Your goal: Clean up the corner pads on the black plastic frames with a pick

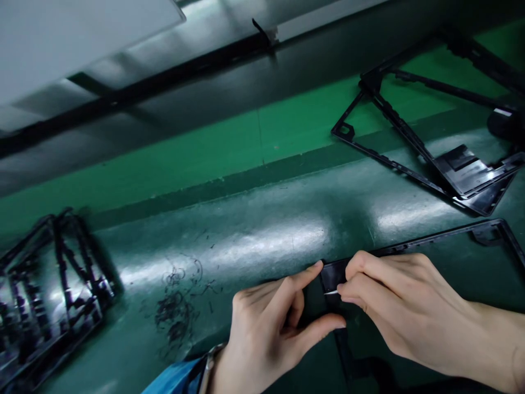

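Observation:
A black plastic frame (445, 234) lies flat on the green work surface in front of me. My left hand (268, 323) steadies its near-left corner, index fingertip at the corner and thumb against the side bar, the other fingers curled under. My right hand (414, 306) is closed in a pinch over the same corner. A thin, bright metal blade (331, 293) sticks out from its fingertips, its tip at the frame's inner edge. The blade's handle is hidden inside the right hand.
Thin black plastic shavings (176, 314) lie scattered left of my left hand. A stack of black frames (61, 279) stands at the left edge. More black frames (410, 131) overlap at the upper right. A grey metal ledge (205, 93) runs along the back.

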Available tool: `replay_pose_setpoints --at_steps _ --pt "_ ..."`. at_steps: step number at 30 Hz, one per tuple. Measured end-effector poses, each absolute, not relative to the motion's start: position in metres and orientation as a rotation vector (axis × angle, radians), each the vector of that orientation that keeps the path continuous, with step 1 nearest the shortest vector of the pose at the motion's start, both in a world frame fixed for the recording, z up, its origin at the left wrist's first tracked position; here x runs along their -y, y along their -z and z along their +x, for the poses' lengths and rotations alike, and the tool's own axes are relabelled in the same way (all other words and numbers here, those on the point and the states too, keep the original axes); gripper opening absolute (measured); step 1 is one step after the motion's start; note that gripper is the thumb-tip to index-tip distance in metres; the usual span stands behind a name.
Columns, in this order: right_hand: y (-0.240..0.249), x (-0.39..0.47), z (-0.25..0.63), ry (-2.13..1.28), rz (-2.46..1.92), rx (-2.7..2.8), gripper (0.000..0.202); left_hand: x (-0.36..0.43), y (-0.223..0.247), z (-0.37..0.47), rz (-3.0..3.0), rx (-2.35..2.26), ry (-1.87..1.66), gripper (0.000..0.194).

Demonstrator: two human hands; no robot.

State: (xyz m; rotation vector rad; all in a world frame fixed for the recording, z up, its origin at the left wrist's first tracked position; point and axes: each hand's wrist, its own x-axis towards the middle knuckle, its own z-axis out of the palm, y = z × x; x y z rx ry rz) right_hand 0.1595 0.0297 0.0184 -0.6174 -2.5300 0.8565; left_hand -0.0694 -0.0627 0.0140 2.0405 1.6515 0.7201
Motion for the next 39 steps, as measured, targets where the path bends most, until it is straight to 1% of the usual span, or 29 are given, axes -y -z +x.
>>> replay_pose_setpoints --at_steps 11,17,30,35,39 --pt "-0.0181 -0.0304 0.1589 -0.850 -0.619 2.527 0.035 0.0641 -0.0131 -0.0699 2.031 -1.654 -0.724 0.054" --pt "-0.0188 -0.0299 0.1598 -0.869 -0.617 2.518 0.034 0.0647 -0.0113 -0.0707 2.021 -1.649 -0.707 0.057" --pt "-0.0186 -0.0301 0.1614 -0.889 -0.599 2.538 0.032 0.0631 -0.0154 -0.0695 2.060 -1.642 -0.693 0.051" --pt "-0.0175 -0.0323 0.1602 -0.866 -0.594 2.520 0.032 0.0633 -0.0161 -0.0697 2.084 -1.636 -0.684 0.065" --pt "-0.0170 -0.0316 0.1609 -0.859 -0.593 2.542 0.032 0.0633 -0.0189 -0.0680 2.074 -1.640 -0.683 0.064"
